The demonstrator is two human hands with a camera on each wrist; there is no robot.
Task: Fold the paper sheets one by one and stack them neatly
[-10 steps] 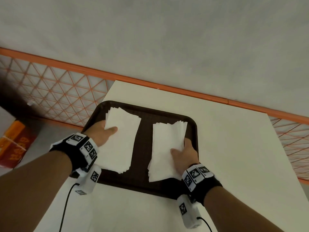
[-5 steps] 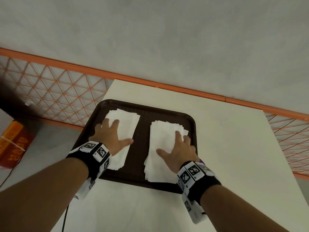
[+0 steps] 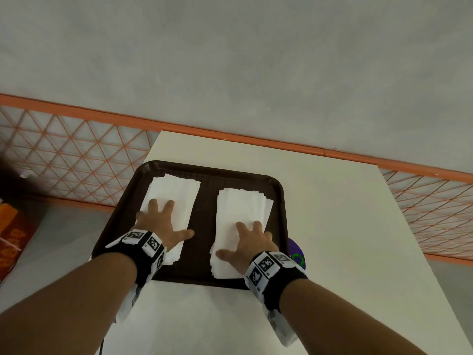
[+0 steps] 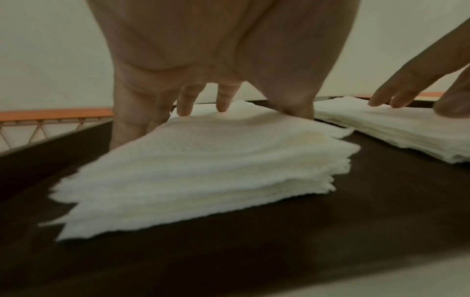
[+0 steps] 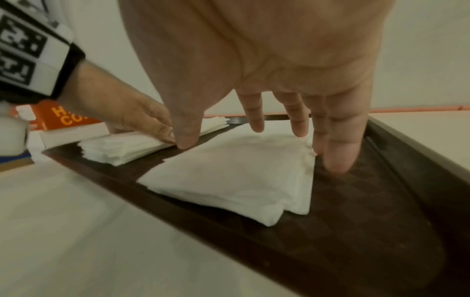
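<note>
Two stacks of white paper sheets lie side by side in a dark brown tray. My left hand lies flat, fingers spread, on the near part of the left stack. My right hand lies flat on the near part of the right stack, with its outer fingers reaching down past the stack's right edge to the tray floor. Neither hand grips a sheet.
The tray sits on a white table against a grey wall. A purple disc peeks out by the tray's right rim. An orange box stands off the table's left side. Orange mesh fencing runs behind.
Both hands came off the stacks' outer sides, moved on top and slid toward me, pressing flat. The stacks look squarer and the view has tilted down a little.
</note>
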